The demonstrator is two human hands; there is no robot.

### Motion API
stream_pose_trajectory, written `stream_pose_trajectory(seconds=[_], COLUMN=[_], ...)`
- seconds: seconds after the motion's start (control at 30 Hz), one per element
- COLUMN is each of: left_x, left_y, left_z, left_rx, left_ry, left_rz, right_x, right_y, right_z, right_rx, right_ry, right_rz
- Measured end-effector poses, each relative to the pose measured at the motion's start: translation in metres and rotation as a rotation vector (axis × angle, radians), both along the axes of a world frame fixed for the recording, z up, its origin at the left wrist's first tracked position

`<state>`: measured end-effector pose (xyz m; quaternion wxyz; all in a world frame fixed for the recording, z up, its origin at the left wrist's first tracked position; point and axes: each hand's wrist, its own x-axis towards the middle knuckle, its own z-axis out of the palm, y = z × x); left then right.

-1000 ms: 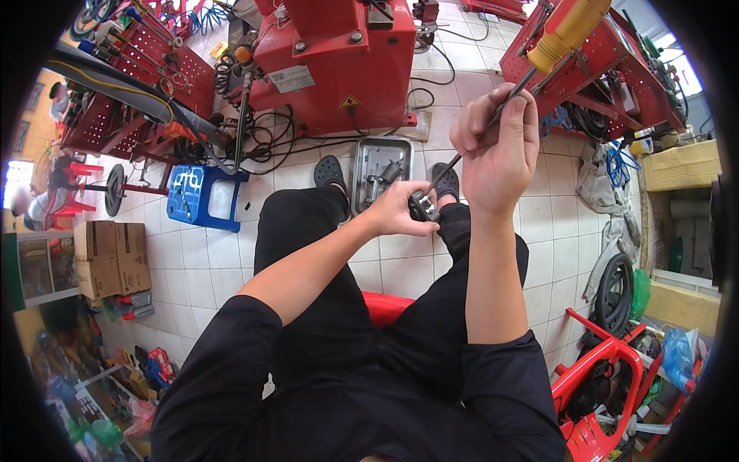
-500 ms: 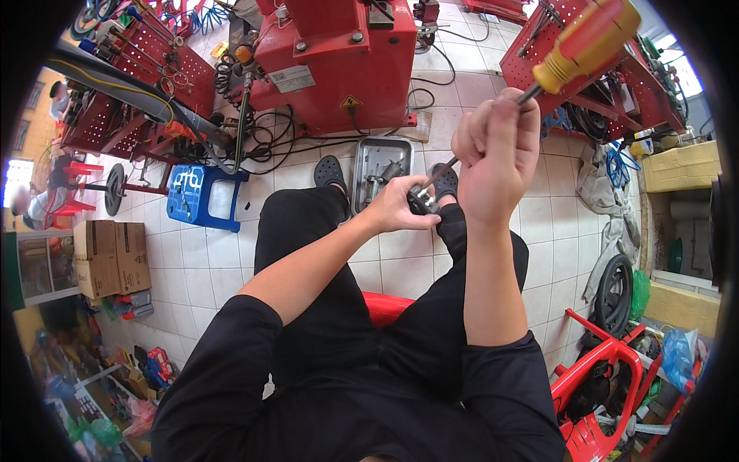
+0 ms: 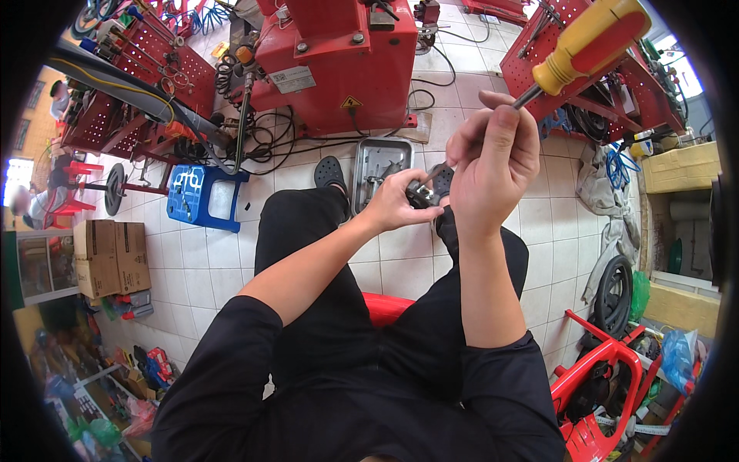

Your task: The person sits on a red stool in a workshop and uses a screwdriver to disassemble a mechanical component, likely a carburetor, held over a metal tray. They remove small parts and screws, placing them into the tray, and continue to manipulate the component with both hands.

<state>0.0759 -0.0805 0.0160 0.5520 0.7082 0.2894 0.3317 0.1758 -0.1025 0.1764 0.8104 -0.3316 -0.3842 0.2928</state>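
My right hand (image 3: pixel 496 158) is closed round the metal shaft of a screwdriver (image 3: pixel 589 46). Its red and yellow handle sticks up and to the right above the fingers, and the shaft runs down toward the left hand. My left hand (image 3: pixel 396 202) grips a small dark metal part (image 3: pixel 419 195), with fingers and thumb round its sides. The shaft's lower end lies at or near this part; whether it touches is hard to tell. Below the left hand, a metal tray (image 3: pixel 371 158) holding several metal pieces stands on the floor between my shoes.
A big red machine (image 3: pixel 331 69) stands ahead, with black cables on the floor beside it. To the left are a blue stool (image 3: pixel 204 196) and cardboard boxes (image 3: pixel 112 258). A red tool cart (image 3: pixel 570 61) is at far right, a red plastic chair (image 3: pixel 604 393) at near right.
The screwdriver handle has shifted slightly right and looks turned. My right fingers have loosened and spread a little on the shaft. My left hand stays nearly still.
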Motion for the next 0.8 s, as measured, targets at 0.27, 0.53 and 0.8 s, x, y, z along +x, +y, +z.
stream_pose_trajectory(seconds=[0.27,0.53,0.8], left_x=[-0.004,0.008,0.008], left_y=[-0.003,-0.011,-0.012], left_z=[0.012,0.018,0.03], left_rx=[-0.156,0.116,0.176], left_ry=[-0.048,0.017,0.066], left_rz=[-0.205,-0.022,0.161], right_x=[0.021,0.004,0.022], right_y=[0.0,0.001,-0.001], right_z=[-0.001,0.01,0.003], right_rx=[0.15,-0.023,0.171], right_ry=[0.09,0.098,0.252], right_rz=[0.386,-0.068,-0.027])
